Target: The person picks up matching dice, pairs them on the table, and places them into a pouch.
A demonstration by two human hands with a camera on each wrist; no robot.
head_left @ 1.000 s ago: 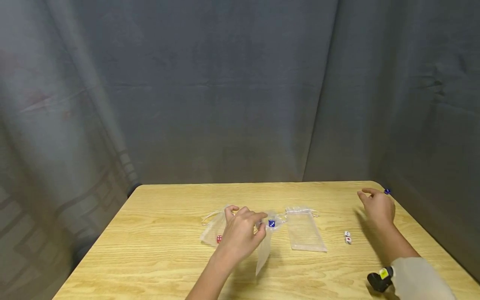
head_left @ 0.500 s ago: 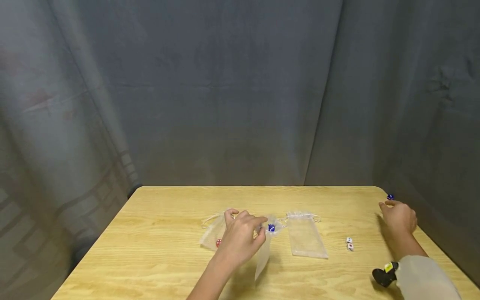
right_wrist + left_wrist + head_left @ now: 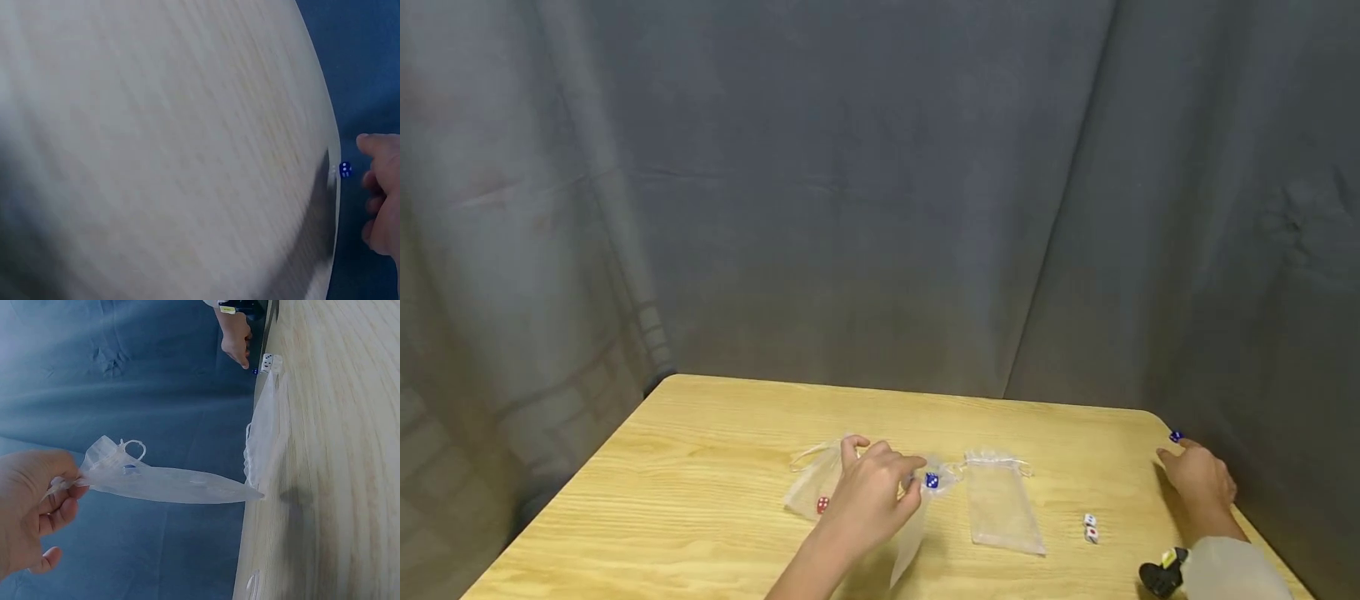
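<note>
My left hand (image 3: 867,507) pinches the gathered top of a sheer white drawstring bag (image 3: 181,485), which hangs down to the table. A blue die (image 3: 932,480) shows at that bag's upper part, beside my fingertips. At the table's far right corner, my right hand (image 3: 1201,483) reaches toward another blue die (image 3: 345,169). In the right wrist view its thumb and fingers are spread apart, with the die just ahead of them and nothing gripped. Left of my left hand lies a second sheer bag (image 3: 808,492) with a red die (image 3: 823,505) on it.
A flat sheer drawstring bag (image 3: 1003,504) lies right of the held one. Two white dice (image 3: 1091,527) sit together farther right. The wooden table (image 3: 647,500) ends at grey curtains (image 3: 850,208). A black wrist device (image 3: 1163,573) is at my right sleeve.
My right hand has moved right, coming up close to the blue die at the corner. The left hand keeps its pinch on the bag. The head view has tilted slightly.
</note>
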